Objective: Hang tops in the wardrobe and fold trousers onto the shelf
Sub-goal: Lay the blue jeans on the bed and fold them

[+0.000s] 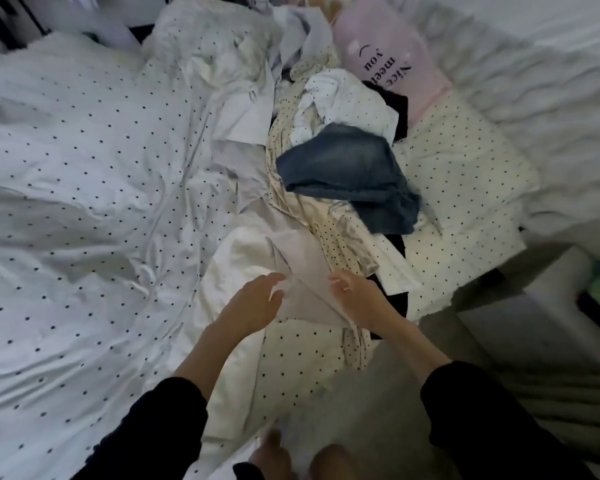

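Note:
A heap of clothes lies on the bed ahead of me. Blue denim jeans lie on top of the heap. Under them runs a cream dotted garment, with a crumpled white top behind. Nearest to me lies a pale white garment. My left hand pinches its near edge on the left. My right hand grips the same edge on the right. A black garment peeks out behind the heap.
A white duvet with dark dots covers the bed's left side. A pink pillow with printed words lies at the back. The dotted sheet ends at the right, with the floor and my feet below.

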